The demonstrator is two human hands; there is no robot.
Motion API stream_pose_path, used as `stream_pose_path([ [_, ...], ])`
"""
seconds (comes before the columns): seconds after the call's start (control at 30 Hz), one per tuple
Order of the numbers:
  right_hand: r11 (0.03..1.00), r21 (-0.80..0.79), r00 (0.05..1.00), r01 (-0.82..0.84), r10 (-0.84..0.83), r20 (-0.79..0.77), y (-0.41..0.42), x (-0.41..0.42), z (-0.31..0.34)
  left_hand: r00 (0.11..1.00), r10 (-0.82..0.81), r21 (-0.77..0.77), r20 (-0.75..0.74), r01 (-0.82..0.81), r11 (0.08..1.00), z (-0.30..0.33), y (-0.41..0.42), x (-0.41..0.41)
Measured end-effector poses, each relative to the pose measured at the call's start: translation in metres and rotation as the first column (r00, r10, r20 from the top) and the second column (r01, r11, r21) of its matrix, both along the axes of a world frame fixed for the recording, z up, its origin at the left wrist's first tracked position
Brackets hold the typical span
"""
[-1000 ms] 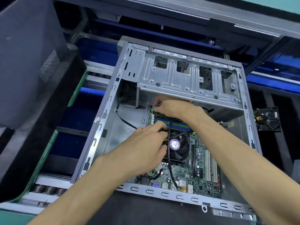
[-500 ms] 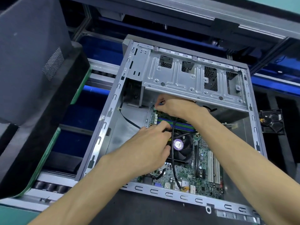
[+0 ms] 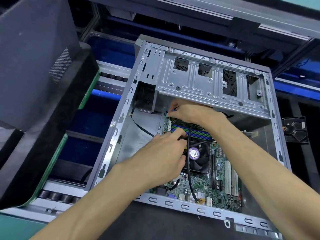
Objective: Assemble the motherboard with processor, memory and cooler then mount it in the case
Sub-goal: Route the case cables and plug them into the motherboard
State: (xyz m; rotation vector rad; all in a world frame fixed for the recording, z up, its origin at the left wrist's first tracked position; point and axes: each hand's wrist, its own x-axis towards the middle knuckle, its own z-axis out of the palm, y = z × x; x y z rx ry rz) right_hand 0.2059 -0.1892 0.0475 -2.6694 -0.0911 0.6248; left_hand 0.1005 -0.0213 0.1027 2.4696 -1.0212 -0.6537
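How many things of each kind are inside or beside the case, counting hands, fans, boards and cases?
Hands: 2, left hand and right hand
Fans: 2, cooler fan and loose fan
Boards: 1, motherboard
Cases: 1, case
Total: 6

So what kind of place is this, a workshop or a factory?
Probably a computer assembly line: an open case holding a motherboard sits beside a roller conveyor, with a loose fan nearby.

green motherboard (image 3: 204, 186), grey case (image 3: 110, 146), purple-labelled cooler (image 3: 199, 156)
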Motion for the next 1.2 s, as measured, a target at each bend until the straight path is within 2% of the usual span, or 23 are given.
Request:
stream_pose_path([
  [0.27, 0.992, -0.107, 0.991, -0.071, 0.082, 0.105, 0.0079, -0.0031, -0.0029, 1.000, 0.009, -0.015, 0.009, -0.008, 1.000, -0.0018, 0.0004, 0.0002],
  [0.6, 0.999, -0.015, 0.999, -0.041, 0.041, -0.005, 0.0032, 0.0000, 0.0061, 1.000, 0.009, -0.032, 0.014, -0.008, 0.999, -0.0035, 0.0011, 0.0010],
  [0.7, 0.992, 0.121, 0.997, 0.023, -0.014, -0.072, 0.0014, 0.0016, 0.0067, 1.000, 0.004, -0.030, 0.008, -0.003, 1.000, -0.0032, 0.0017, 0.0010],
  [0.77, 0.988, 0.149, 0.997, 0.036, -0.026, -0.069, 0.0008, 0.0021, 0.0053, 1.000, 0.001, -0.022, 0.008, -0.001, 1.000, -0.0027, 0.0011, 0.0010],
  [1.03, 0.996, 0.086, 0.999, 0.013, -0.010, -0.041, 0.0020, 0.0016, 0.0032, 1.000, 0.002, -0.030, 0.002, -0.002, 1.000, -0.0020, 0.0011, 0.0014],
  [1.2, 1.000, -0.013, 1.000, -0.025, 0.025, -0.004, 0.0044, 0.0002, 0.0056, 1.000, 0.005, -0.039, 0.006, -0.005, 0.999, -0.0024, 0.0004, 0.0018],
])
